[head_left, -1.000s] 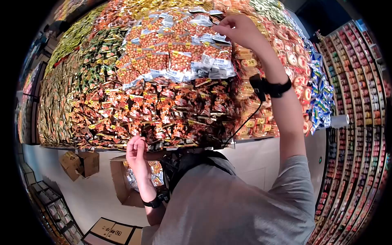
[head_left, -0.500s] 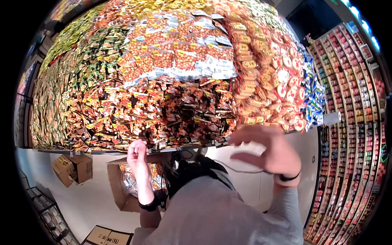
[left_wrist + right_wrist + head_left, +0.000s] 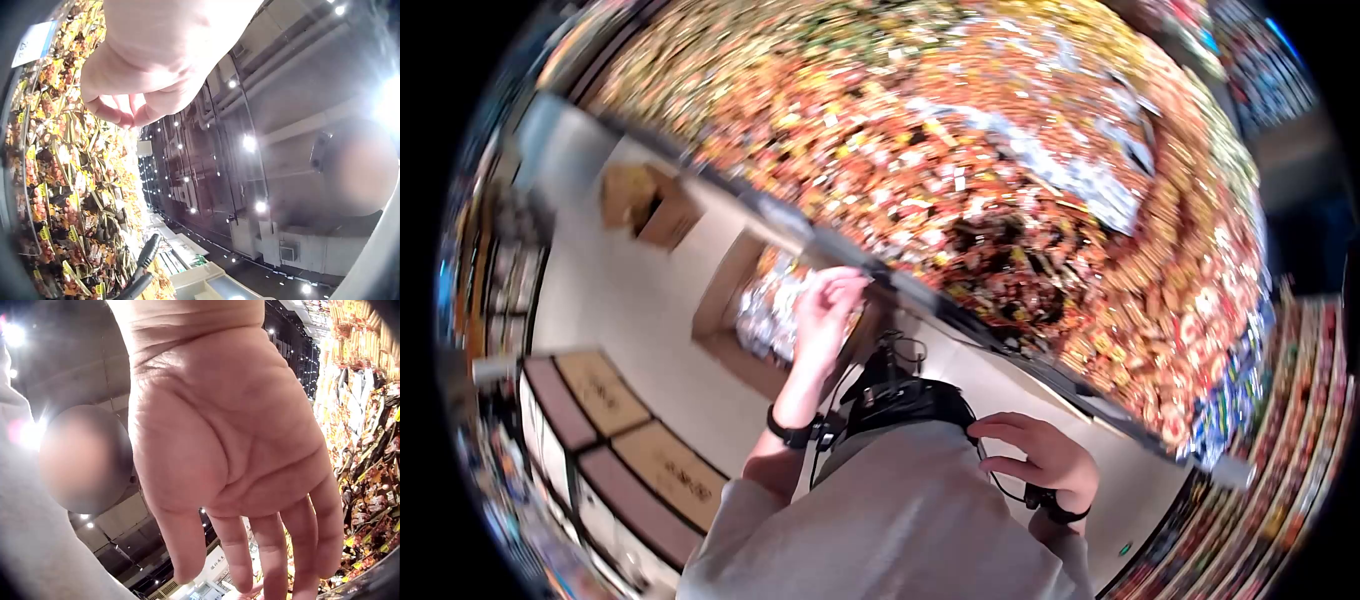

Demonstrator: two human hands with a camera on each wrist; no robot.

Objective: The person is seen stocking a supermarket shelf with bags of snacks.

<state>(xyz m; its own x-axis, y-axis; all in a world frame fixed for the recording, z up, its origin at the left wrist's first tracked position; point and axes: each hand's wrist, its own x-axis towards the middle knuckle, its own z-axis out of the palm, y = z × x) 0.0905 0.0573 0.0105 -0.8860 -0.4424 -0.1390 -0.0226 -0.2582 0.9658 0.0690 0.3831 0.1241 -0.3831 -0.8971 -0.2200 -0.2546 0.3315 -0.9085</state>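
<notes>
On the display counter (image 3: 965, 322) we see packets (image 3: 830, 160) heaped towards its front edge, with shelves (image 3: 1290, 430) past its right end. Before that edge we find an open carton (image 3: 722, 297) on the floor with bags (image 3: 770, 310) in it, another carton (image 3: 650, 208) to its left, and boxes (image 3: 655, 462) farther from the counter. The left hand (image 3: 825, 315) is near the front edge, the right hand (image 3: 1042, 457) farther right.

There are two hands (image 3: 825, 310) (image 3: 1040, 458), two wrist straps (image 3: 788, 428) (image 3: 1062, 510), two open cardboard boxes (image 3: 670, 218) (image 3: 725, 285), one worktop (image 3: 965, 318) and too many snack packets (image 3: 69, 209) to count.
</notes>
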